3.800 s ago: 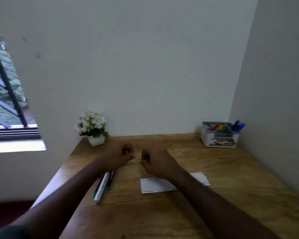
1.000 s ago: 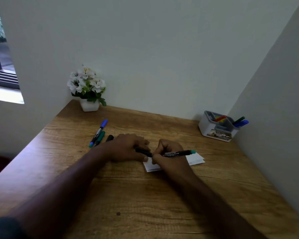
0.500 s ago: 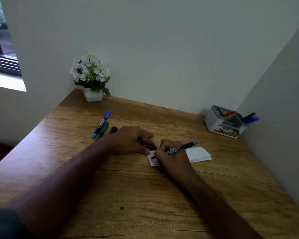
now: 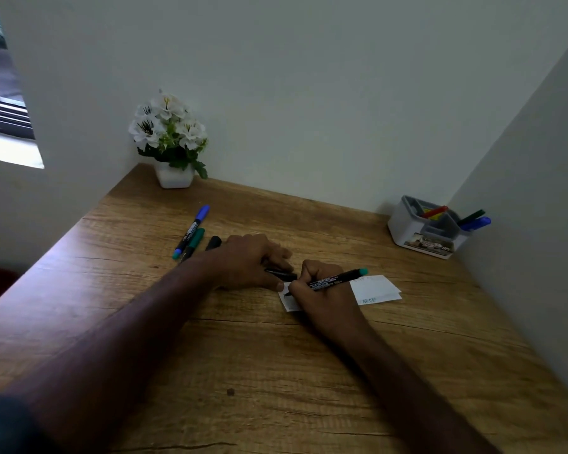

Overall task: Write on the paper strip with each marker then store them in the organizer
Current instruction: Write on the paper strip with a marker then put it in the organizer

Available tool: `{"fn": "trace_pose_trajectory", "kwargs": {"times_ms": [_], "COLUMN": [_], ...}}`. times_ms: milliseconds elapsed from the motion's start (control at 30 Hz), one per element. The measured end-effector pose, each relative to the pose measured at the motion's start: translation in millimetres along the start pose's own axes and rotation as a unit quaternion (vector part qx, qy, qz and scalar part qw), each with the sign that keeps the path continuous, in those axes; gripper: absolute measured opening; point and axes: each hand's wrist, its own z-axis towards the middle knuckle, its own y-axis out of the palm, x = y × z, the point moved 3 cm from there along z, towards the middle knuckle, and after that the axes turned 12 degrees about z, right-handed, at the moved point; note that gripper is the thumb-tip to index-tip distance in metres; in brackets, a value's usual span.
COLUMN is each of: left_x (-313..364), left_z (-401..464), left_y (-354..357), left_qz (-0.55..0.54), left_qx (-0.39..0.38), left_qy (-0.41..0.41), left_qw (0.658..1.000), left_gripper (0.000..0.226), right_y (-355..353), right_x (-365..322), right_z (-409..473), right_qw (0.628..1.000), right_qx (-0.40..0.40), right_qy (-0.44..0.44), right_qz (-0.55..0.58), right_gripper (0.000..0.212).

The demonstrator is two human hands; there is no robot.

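Right hand (image 4: 322, 294) pinches marker (image 4: 335, 280), tip on paper strip (image 4: 373, 290); organizer (image 4: 428, 229) far right; left hand (image 4: 253, 262) grips cap (image 4: 281, 274).

One head-worn camera looks forward and down, close over the wooden desk (image 4: 276, 355) toward the corner walls.

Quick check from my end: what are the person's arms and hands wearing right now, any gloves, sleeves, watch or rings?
Both hands are bare: no gloves on the left hand or the right hand, and no watch, bracelet or rings show. Both forearms are uncovered from wrist upward. The only clothing in view is a dark sleeve edge on the left arm at the bottom left corner; the right arm's upper part is out of frame.
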Motion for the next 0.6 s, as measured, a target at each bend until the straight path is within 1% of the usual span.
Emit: {"fn": "trace_pose_trajectory", "kwargs": {"times_ms": [133,267,400,600], "left_x": [2.0,1.4,2.8,3.6], "left_z": [-1.9,-0.6,-1.5,-1.4], "left_y": [-1.5,-1.0,-1.2,-2.0], "left_qz": [0.004,0.001,0.008,0.007], "left_qx": [0.002,-0.002,-0.002,-0.003], "left_qy": [0.001,0.001,0.001,-0.001], "left_qw": [1.000,1.000,1.000,1.000], "left_gripper": [0.046,0.046,0.045,0.045], "right_y": [-0.6,-0.6,0.4,-8.0], "right_x": [-1.0,-0.9,0.5,5.7], "right_z": [-1.7,-2.5,-2.6,-2.0], "right_qw": [1.000,1.000,1.000,0.999], "right_qx": [0.001,0.006,0.007,0.050], "right_qy": [0.011,0.001,0.001,-0.004], "right_qz": [0.003,0.017,0.012,0.019], "right_gripper": [0.030,0.034,0.031,0.026]}}
